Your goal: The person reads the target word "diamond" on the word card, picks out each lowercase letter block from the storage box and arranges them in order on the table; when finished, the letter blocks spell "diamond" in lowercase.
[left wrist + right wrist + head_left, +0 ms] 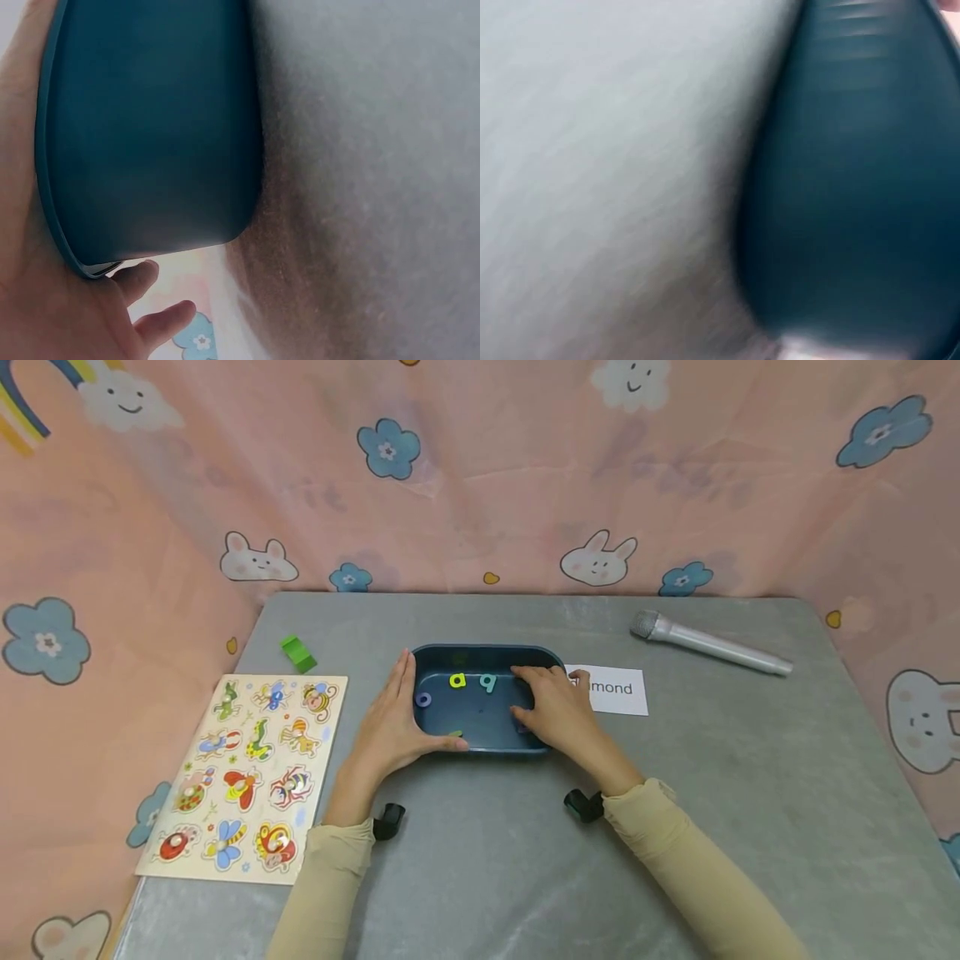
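A dark blue rectangular tray (pixel 480 720) lies on the table with small plastic letters inside: a yellow "a" (pixel 457 681), a teal letter (pixel 487 682), a purple ring-shaped one (pixel 423 699) and a small green piece (pixel 456 734) by the left thumb. My left hand (pixel 393 731) holds the tray's left end, fingers along that side and thumb at the near rim. Over the right end, my right hand (pixel 562 710) reaches in with bent fingers, thumb and forefinger apart. Something dark purplish near its thumb is mostly hidden. Both wrist views show the tray's outer wall (pixel 150 135).
Left of the tray lies a wooden insect puzzle board (pixel 240 777), with a green block (pixel 298 654) beyond it. A white card (pixel 626 691), its word partly covered, is right of the tray. A silver microphone (pixel 712 643) lies at the back right. Patterned pink cloth (pixel 480 510) hangs behind.
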A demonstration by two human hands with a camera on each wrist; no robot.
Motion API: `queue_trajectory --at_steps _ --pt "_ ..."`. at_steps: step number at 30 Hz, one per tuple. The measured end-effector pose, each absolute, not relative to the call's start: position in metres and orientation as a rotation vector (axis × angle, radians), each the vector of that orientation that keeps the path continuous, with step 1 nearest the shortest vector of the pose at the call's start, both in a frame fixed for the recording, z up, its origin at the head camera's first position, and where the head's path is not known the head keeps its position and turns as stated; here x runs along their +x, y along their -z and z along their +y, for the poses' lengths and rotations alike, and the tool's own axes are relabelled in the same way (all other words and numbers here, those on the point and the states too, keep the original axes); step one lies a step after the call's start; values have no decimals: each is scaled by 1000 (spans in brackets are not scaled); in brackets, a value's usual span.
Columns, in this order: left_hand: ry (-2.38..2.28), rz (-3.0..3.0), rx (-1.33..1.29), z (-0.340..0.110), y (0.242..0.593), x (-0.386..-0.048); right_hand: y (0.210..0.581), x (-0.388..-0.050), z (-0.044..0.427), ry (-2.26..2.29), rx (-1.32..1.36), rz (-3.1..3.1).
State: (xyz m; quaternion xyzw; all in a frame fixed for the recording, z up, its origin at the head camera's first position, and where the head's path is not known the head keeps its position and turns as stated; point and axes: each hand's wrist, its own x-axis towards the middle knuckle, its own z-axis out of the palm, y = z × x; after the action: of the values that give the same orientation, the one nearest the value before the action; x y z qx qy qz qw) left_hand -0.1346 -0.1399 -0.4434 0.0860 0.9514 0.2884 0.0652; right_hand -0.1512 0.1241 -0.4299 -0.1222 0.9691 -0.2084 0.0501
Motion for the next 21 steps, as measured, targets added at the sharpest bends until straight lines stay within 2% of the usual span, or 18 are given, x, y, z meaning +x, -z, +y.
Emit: queue_trajectory --at_steps 5,21 --pt "-868 2874 264 -140 444 -134 432 -153 121 531 -359 2964" --pt "-871 2863 225 -139 443 -133 440 -152 122 645 -404 3070"
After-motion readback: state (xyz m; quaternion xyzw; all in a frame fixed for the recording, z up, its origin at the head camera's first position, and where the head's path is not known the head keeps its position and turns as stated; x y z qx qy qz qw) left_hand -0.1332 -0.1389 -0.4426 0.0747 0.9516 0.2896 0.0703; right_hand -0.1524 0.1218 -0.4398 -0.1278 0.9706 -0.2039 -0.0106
